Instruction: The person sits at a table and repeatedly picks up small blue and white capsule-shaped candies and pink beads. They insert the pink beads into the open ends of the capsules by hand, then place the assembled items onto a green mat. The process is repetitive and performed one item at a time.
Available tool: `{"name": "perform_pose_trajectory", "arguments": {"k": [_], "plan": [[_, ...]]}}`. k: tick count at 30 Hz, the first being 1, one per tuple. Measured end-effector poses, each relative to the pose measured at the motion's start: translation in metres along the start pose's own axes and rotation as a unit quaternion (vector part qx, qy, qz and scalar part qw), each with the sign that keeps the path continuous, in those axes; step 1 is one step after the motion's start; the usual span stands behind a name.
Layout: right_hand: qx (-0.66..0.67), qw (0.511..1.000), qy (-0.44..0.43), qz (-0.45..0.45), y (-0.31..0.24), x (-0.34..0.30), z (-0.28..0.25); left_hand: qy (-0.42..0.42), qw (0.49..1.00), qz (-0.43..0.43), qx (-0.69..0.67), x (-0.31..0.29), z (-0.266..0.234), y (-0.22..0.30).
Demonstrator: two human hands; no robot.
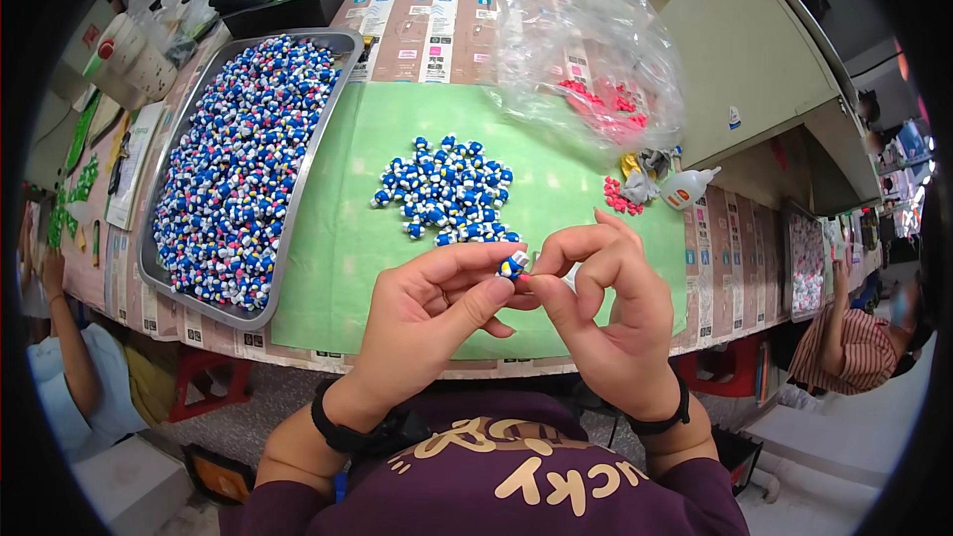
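Observation:
Above the green sheet, my left hand (437, 293) pinches a small blue and white figurine (513, 265) with a touch of yellow on it. My right hand (606, 303) holds a tiny red piece (524, 278) between thumb and forefinger, right against the figurine. Something whitish shows between the right hand's fingers, too hidden to name. Beyond my hands lies a loose pile of similar blue and white figurines (447, 189). Several small red pieces (622, 197) sit to the right, beside a white squeeze bottle (687, 189) lying on its side.
A metal tray (288, 228) heaped with figurines stands at the left. A clear plastic bag (586, 40) with red pieces lies at the far right, near a beige cabinet (745, 50). A black box (298, 0) stands far left. Other people (854, 347) sit at both sides.

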State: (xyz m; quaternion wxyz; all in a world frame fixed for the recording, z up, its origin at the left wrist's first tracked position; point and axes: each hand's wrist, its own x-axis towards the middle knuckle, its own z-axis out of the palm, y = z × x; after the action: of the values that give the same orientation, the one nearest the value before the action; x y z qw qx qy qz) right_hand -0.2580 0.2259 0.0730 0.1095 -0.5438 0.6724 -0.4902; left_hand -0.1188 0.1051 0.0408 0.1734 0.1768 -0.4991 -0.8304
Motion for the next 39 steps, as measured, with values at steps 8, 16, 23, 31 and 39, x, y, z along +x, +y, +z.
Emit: {"name": "perform_pose_trajectory", "arguments": {"k": [8, 16, 23, 31, 39], "plan": [[-0.081, 0.996, -0.012, -0.027, -0.005, -0.001, 0.004, 0.061, 0.964, 0.142, 0.215, -0.007, 0.006, -0.009], [0.105, 0.993, -0.008, 0.053, 0.004, 0.001, -0.013, 0.025, 0.913, 0.234, 0.332, -0.010, -0.016, 0.012], [0.072, 0.988, 0.110, 0.084, 0.034, -0.002, -0.059, 0.377, 0.784, 0.244, 0.428, -0.036, -0.120, 0.047], [-0.104, 0.986, 0.026, 0.131, 0.070, -0.007, -0.082, 0.303, 0.756, 0.208, 0.541, -0.012, -0.084, 0.036], [-0.176, 0.960, -0.103, 0.190, 0.086, -0.023, -0.072, 0.012, 0.789, 0.162, 0.593, 0.005, -0.039, -0.018]]}}
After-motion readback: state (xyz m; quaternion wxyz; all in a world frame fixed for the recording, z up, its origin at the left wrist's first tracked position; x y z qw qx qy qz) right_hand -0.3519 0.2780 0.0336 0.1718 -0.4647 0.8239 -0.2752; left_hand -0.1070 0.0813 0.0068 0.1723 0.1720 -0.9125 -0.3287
